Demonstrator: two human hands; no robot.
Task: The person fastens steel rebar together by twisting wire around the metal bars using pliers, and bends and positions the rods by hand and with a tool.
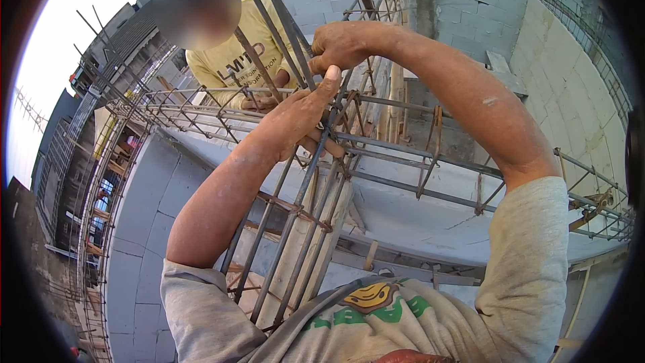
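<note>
My left hand (300,119) reaches in at the junction of the steel rebar cages, its fingers curled round a rebar (322,140) and its thumb pointing up. Just above it, my right hand (341,44) is closed beside the upright rebars (285,17); whatever is inside its fingers is hidden. From the junction, one rebar cage (285,228) runs down toward my chest. Another rebar cage (430,161) stretches off to the right, with square stirrups around its long bars.
Across the junction a person in a yellow shirt (245,54) has their hands (262,102) at the left-hand cage. Pale block walls (144,228) stand below and behind. Upright bars rise close to both my hands. Rooftops (121,37) lie beyond at far left.
</note>
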